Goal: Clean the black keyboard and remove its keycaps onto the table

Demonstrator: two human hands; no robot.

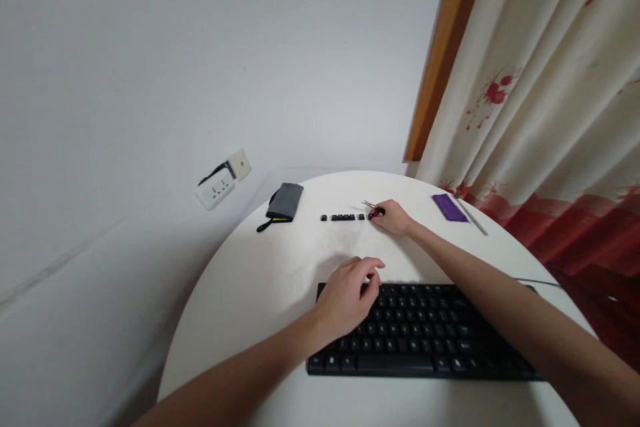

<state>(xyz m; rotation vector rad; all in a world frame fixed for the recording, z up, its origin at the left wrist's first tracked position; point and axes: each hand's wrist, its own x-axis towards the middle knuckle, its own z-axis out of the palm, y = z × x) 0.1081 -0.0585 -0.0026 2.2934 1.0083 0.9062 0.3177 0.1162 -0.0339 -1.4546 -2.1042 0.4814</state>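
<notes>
Clamping metal tool (372, 206) in right hand (389, 217), holding left hand (349, 292) half-open over near keyboard (400, 330), hiding part; can't confirm contact.

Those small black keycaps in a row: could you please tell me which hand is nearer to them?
Right. The right hand is at the right end of the keycaps; the left hand is farther off, toward the camera, over the keyboard's left part.

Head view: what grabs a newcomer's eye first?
Likely the black keyboard at the near side of the white table, the left-hand grip over its left part. Beyond it, a row of loose black keycaps ends at the right-hand grip, which holds a slim metal-tipped tool. At right hangs a red-flowered curtain.
</notes>
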